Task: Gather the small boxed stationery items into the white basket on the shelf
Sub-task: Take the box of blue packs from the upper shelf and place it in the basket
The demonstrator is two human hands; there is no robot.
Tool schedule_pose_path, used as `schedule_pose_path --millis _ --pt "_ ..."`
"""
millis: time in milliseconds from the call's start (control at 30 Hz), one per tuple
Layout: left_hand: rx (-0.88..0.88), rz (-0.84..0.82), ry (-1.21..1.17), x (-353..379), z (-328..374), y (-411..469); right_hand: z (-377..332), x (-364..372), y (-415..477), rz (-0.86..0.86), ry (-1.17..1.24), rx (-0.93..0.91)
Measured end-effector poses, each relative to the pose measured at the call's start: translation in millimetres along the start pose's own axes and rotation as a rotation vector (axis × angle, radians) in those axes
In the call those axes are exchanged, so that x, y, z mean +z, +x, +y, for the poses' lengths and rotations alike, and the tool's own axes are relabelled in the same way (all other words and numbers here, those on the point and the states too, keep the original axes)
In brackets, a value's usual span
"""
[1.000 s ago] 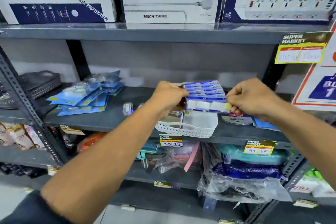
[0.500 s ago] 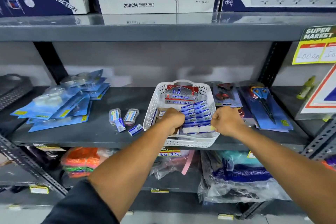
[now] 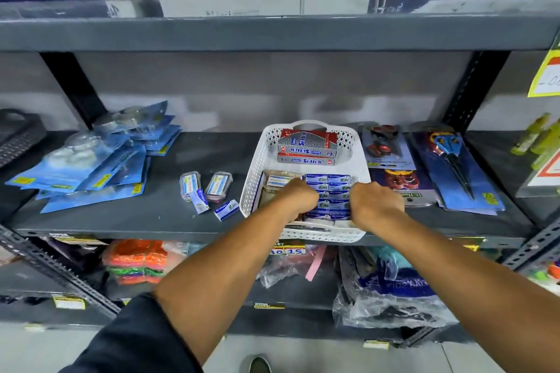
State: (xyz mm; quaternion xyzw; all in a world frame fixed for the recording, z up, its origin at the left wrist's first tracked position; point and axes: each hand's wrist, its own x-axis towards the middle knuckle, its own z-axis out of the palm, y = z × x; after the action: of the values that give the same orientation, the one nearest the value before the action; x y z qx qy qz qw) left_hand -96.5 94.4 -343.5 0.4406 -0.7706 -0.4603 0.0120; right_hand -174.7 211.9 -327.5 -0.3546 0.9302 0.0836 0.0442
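My left hand [image 3: 298,198]: curled into the near half of the white perforated plastic basket [image 3: 257,166], knuckles up; the fingertips are folded under, so I cannot tell whether they pinch anything.
My right hand [image 3: 374,201]: curled the same way against the right side of the block of small blue-and-white cardboard boxes [image 3: 328,191]; it seems to press or steady them, but I cannot tell if it holds any.
Block of boxes: lies in rows inside the basket, between my two hands. I judge them light, stiff-walled and easily crushed at the corners, and the rows would slide apart if squeezed unevenly; best held flat from both ends.
Loose pieces: two small blue-and-white boxes [image 3: 225,209] and two clear-lidded little cases [image 3: 218,186] lie on the grey metal shelf [image 3: 169,206] just left of the basket, still outside it. Pinch each by its long sides.
Far end of basket: red-and-silver Softek cartons [image 3: 307,145] stacked against the back wall.
Hidden: my fists cover the nearest boxes; a brown packet under my left hand is mostly covered; small print is unreadable.
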Motion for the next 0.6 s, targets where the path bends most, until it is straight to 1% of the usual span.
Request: schedule_pose_path --millis 233,333,400,467,533,600 --pt "0.059 -0.075 0.161 -8 5 -10 -8 3 5 -0.021 -0.146 -0.061" --pt "0.107 -0.09 0.14 -15 5 -12 -9 1 7 -0.05 -0.176 -0.06" --pt "0.159 -0.019 0.16 -29 1 -16 -11 -4 8 -0.046 -0.191 -0.08" --pt "0.277 0.085 0.26 -53 -6 -17 -12 -16 13 -0.018 -0.178 -0.113" --pt "0.377 0.216 0.38 -86 -18 -19 -19 -31 20 0.035 -0.104 -0.164" --pt "0.425 0.353 0.49 -123 -37 -17 -35 -45 30 0.076 0.03 -0.244"
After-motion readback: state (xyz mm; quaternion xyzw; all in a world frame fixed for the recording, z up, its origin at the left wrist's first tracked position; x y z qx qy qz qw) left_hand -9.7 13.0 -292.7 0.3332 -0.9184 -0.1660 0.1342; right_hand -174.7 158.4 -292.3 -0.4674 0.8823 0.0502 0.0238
